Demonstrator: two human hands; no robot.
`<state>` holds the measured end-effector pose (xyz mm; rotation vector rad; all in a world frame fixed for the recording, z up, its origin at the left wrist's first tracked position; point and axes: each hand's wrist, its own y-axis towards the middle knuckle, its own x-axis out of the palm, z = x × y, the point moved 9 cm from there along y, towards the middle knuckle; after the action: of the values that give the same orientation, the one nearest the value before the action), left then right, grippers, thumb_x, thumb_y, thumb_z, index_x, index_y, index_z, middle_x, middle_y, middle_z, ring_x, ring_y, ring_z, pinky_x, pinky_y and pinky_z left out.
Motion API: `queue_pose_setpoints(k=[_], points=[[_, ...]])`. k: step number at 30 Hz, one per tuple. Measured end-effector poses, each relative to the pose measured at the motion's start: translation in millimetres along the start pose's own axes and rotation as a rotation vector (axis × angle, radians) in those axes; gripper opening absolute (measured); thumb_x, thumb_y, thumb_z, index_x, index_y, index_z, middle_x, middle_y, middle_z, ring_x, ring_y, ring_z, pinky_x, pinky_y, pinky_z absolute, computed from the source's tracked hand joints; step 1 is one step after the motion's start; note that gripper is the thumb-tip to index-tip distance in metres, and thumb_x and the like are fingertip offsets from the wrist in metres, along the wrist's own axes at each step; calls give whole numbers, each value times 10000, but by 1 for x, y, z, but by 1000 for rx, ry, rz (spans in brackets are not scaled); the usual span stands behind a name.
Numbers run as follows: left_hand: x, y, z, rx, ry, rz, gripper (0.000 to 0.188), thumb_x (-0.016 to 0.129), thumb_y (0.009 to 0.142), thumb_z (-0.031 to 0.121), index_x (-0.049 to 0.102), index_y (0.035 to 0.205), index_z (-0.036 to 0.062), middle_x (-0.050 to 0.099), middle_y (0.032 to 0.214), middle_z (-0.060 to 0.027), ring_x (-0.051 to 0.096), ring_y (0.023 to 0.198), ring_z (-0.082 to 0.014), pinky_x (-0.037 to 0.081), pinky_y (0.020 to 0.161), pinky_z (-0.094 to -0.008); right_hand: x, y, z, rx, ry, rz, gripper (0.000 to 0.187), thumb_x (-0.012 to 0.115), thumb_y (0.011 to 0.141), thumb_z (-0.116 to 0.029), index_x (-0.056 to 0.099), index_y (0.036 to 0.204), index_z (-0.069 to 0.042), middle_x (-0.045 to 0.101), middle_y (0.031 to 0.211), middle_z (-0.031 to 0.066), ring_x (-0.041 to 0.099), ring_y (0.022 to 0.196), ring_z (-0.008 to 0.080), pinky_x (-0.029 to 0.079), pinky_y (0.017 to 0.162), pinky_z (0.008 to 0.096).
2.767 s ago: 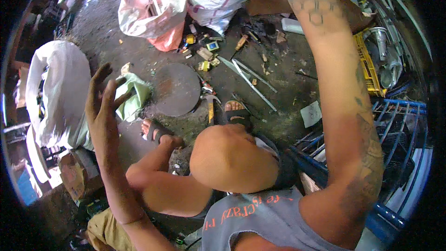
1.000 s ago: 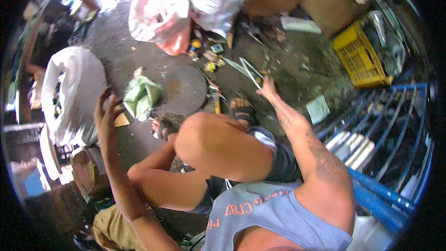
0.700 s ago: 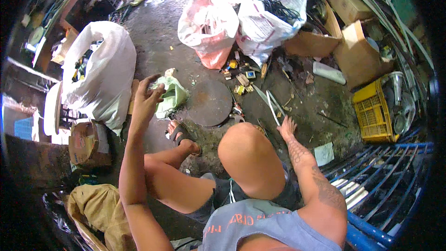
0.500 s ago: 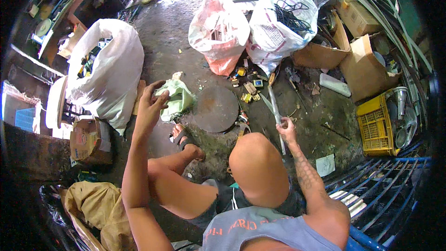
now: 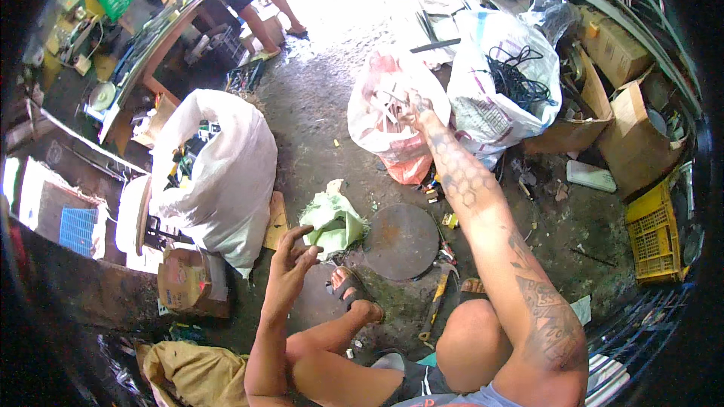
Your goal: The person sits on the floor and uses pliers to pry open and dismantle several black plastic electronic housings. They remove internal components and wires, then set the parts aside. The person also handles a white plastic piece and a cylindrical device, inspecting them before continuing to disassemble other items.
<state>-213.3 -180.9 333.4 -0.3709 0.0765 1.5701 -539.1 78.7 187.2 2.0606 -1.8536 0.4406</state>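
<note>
My right arm stretches forward, and my right hand (image 5: pixel 413 111) is at the mouth of a white and pink woven sack (image 5: pixel 406 157). Thin white strips (image 5: pixel 388 105) fill that sack around my fingers. The fingers are too small and blurred to show whether they grip one. Nearer to me, my left hand (image 5: pixel 290 262) is raised with nothing in it, its thumb and fingers apart. Just beyond it lies a crumpled light green cloth or bag (image 5: pixel 332 220). Beside this is a round dark plate (image 5: pixel 401 243) on the floor. A hammer-like tool (image 5: pixel 436 305) with a yellow and black handle lies near my foot.
A large white sack (image 5: pixel 237 181) of mixed parts stands left, near a cardboard box (image 5: pixel 185 280). Another white sack (image 5: pixel 471 105) holds black cable (image 5: pixel 520 79). Boxes (image 5: pixel 637 136) and a yellow crate (image 5: pixel 654 237) line the right. A person (image 5: pixel 260 4) stands far left.
My right hand has moved from beside my knee forward to the pink sack. The long pale strip it held no longer shows clearly. The view has shifted; my left hand stays raised.
</note>
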Motion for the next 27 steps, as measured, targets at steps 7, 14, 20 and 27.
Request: queue_pose_setpoints(k=[7, 14, 20, 27], points=[[12, 25, -16, -123, 54, -27, 379, 556, 901, 74, 480, 1268, 14, 574, 1149, -116, 613, 936, -188, 490, 839, -309, 29, -134, -12, -783, -1086, 91, 330, 650, 783, -176, 594, 1070, -23, 612, 1003, 171, 590, 929, 339, 453, 867, 433], [43, 26, -50, -278, 81, -29, 383, 522, 929, 178, 498, 1263, -9, 575, 1161, -114, 616, 931, -196, 508, 801, -318, -247, -268, 22, -261, -1238, 617, 311, 667, 746, -115, 594, 1027, -3, 566, 1103, 207, 540, 1037, 371, 424, 926, 451], [63, 39, -57, -343, 163, -93, 374, 522, 935, 171, 497, 1266, -2, 549, 1209, -112, 600, 960, -186, 499, 802, -318, -401, -232, 21, 187, -1660, 745, 739, 773, 697, -310, 443, 1298, -37, 412, 1341, 246, 421, 1218, 394, 366, 1015, 430], [68, 51, -79, -396, 217, -182, 363, 568, 911, 109, 497, 1255, 17, 586, 1114, -97, 586, 926, -165, 483, 792, -298, -462, -205, 55, 83, -1536, 649, 864, 832, 588, -414, 456, 1261, -23, 578, 1173, 204, 578, 1057, 347, 464, 916, 421]])
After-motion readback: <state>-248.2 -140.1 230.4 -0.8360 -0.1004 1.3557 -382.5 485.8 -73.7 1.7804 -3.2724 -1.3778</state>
